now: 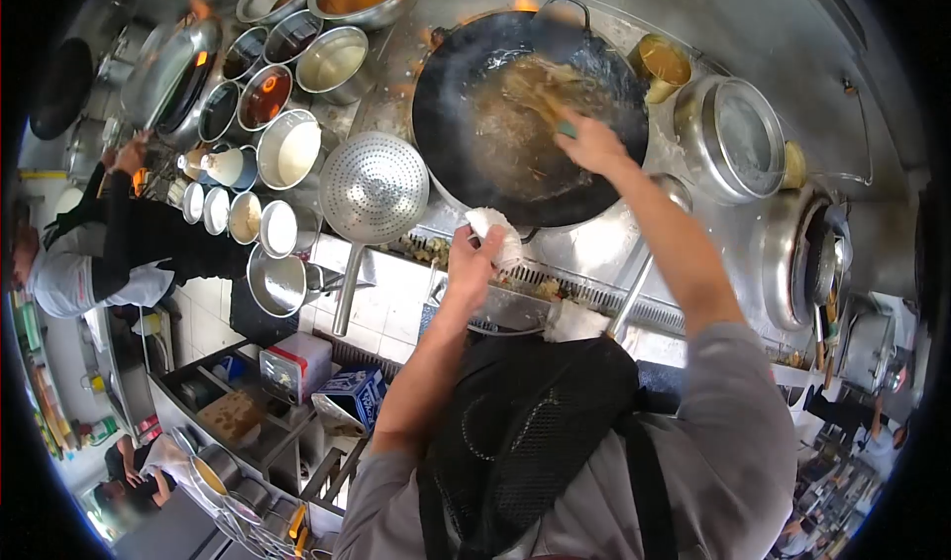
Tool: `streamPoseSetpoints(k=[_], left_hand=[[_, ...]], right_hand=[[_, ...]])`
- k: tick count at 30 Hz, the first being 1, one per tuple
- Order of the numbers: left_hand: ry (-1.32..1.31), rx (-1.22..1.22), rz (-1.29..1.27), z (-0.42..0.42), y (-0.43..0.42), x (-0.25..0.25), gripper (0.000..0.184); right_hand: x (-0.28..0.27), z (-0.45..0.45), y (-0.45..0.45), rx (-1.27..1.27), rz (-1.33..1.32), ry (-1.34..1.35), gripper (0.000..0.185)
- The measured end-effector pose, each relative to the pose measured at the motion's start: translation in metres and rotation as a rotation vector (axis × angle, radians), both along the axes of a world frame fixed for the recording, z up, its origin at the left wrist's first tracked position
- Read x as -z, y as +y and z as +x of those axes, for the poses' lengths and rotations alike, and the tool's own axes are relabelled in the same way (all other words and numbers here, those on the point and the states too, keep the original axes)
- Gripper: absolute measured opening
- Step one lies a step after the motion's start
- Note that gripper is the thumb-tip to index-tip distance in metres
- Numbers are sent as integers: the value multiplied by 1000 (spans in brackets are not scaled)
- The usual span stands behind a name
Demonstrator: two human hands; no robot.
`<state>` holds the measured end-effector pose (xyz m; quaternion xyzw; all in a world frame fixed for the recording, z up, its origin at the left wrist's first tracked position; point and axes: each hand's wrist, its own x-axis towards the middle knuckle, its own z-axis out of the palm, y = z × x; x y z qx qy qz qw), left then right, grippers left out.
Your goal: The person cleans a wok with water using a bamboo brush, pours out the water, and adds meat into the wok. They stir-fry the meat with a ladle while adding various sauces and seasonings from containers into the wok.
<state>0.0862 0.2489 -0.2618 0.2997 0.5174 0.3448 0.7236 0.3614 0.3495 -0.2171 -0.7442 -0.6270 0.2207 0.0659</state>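
A large black wok [441, 129] sits over the burner, with murky brown liquid [515, 149] in it. My right hand [592, 146] is closed around a tan wok brush with a green grip [543, 100], reaching over the wok. The brush head is smeared by motion in the liquid. At the wok's near rim, my left hand [470, 266] pinches a folded white cloth [500, 240]. Whether the cloth touches the rim handle, I cannot tell.
Flames [525, 1] show behind the wok. A perforated strainer [374, 186] lies to its left, beside several metal seasoning pots [289, 149]. On the right stand a ladle [634, 288] and a lidded steel pot [698, 124]. Another person [109, 253] works at the left.
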Motion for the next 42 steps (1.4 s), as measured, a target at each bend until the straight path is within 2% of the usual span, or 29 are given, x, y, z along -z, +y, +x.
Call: streamPoseSetpoints(k=[2,4,5,7,9,10,11,12,14,18,20,24,26,28,30,32,34,35,38,40,42], left_hand=[[37,42,3,0,-1,0,49],[55,8,-15,2,-1,-2,52],[55,13,-11,2,-2,-3,52],[51,-29,-18,3,-4,-5,52],[40,-27,-27,1,-5,-3,52],[21,-32,-31,0,-6,-2,52],[30,-14,-43,0,-5,-7,49],[33,-16,-48,0,-4,-8,49],[30,32,-54,3,-1,-10,45],[45,26,-63,4,-2,-18,41],[20,37,-45,4,0,-19,42],[82,38,-36,0,-3,-8,53],[77,49,-29,-4,-4,1,56],[28,21,-28,-1,-4,-1,57],[-10,5,-41,-3,-6,4,59],[5,39,-19,-4,-3,11,62],[23,19,-20,-2,-2,0,64],[43,2,-23,-2,-4,-4,65],[75,0,-11,-2,-3,3,69],[81,7,3,-2,-5,1,69],[96,2,17,-3,-5,-2,69]], right_hand=[[11,-39,8,110,-49,261,59],[27,-60,-11,-2,64,235,59],[20,-59,-27,-28,-8,298,62],[-1,-33,-61,-139,-113,283,65],[-8,30,-71,-308,-206,159,66],[-45,50,-58,-264,-451,236,64],[-68,65,-48,-256,-445,147,60],[-59,70,-31,-258,-451,150,60],[-35,71,0,-140,-168,-20,58],[-6,-20,5,-13,-68,3,58],[10,-34,-23,-60,-30,94,58],[-22,26,-86,-323,-178,88,58],[-44,86,-75,-402,-325,30,60],[-73,94,-38,-244,-337,-137,58],[-48,66,1,-156,-149,-191,52],[-30,9,18,-32,-107,-75,50],[16,-34,16,19,-5,-57,51],[18,-49,5,8,-17,-12,52],[5,-54,-50,-102,-50,44,53],[-17,-27,-82,-213,-227,-75,56],[-48,8,-98,-274,-290,-269,59]])
